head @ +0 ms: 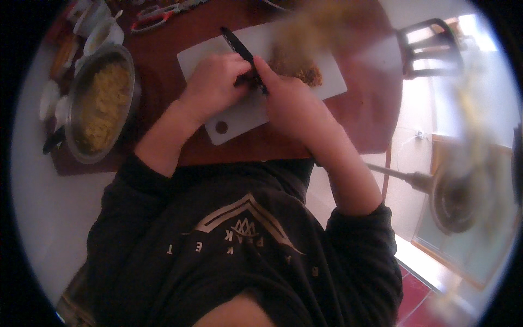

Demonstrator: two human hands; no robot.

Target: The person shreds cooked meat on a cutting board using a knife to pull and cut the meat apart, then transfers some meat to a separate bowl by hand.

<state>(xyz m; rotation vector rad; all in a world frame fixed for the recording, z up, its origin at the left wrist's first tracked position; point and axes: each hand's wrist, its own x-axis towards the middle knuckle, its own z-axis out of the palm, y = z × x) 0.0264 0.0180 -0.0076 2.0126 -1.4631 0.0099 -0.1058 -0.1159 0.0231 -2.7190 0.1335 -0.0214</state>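
Note:
Over a white cutting board [237, 118], my right hand [296, 100] grips a black-bladed knife [239, 45], its index finger laid along the blade. The blade points up and to the left. My left hand [218, 81] is curled beside the knife, with its fingertips near the blade; something dark shows beneath them, too hidden to name. Brown chopped food [310, 75] lies on the board beyond my right hand, partly covered by a blurred smear on the view.
Left on the reddish-brown table [159, 139] stands a metal bowl [132, 81] of yellowish food pieces. Behind it are a white bowl [116, 34] with a spoon and red-handled scissors [153, 20]. A dark chair [433, 49] stands beyond the table's right edge.

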